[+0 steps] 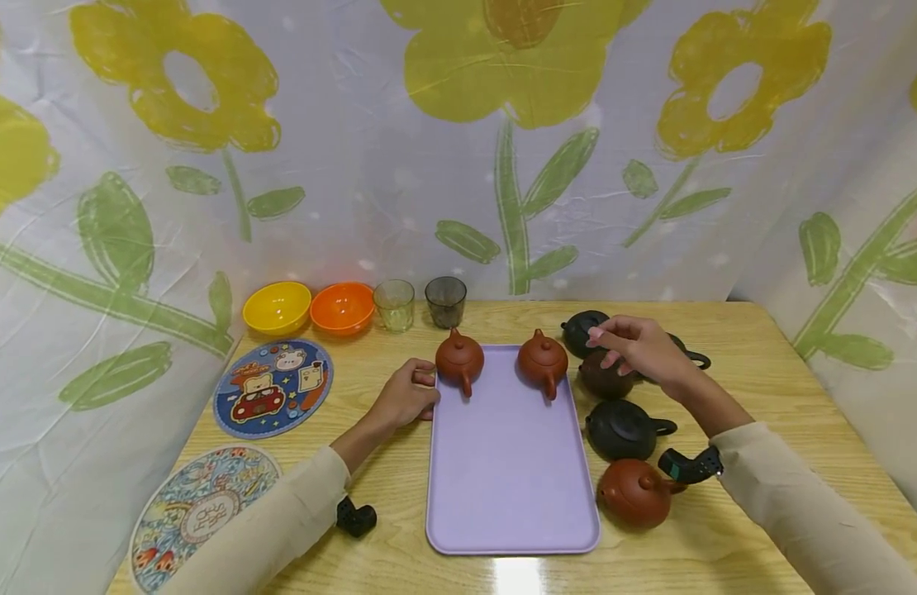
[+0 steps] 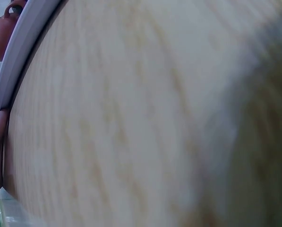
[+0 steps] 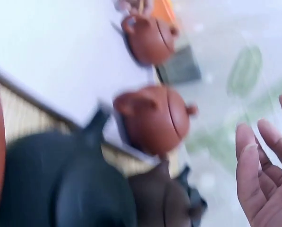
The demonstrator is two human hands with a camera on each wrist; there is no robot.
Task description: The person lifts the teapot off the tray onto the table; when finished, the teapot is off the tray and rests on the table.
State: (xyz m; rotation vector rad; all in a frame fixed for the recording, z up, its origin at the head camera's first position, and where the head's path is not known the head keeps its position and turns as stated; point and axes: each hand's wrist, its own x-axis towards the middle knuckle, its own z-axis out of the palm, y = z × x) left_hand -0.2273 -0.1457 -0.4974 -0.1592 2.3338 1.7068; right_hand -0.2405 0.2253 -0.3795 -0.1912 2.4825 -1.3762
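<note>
The desk (image 1: 763,388) carries a purple tray (image 1: 510,487) with two red teapots (image 1: 460,360) at its far end. The left hand (image 1: 406,398), fingers curled, holds the tray's left edge. The right hand (image 1: 640,347) hovers, fingers loosely spread, over a brown teapot (image 1: 603,378) just right of the tray.

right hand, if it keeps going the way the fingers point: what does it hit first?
Probably the black teapot at the far end of the row: the right hand hovers with its fingers pointing left over it. Height above it is unclear.
</note>
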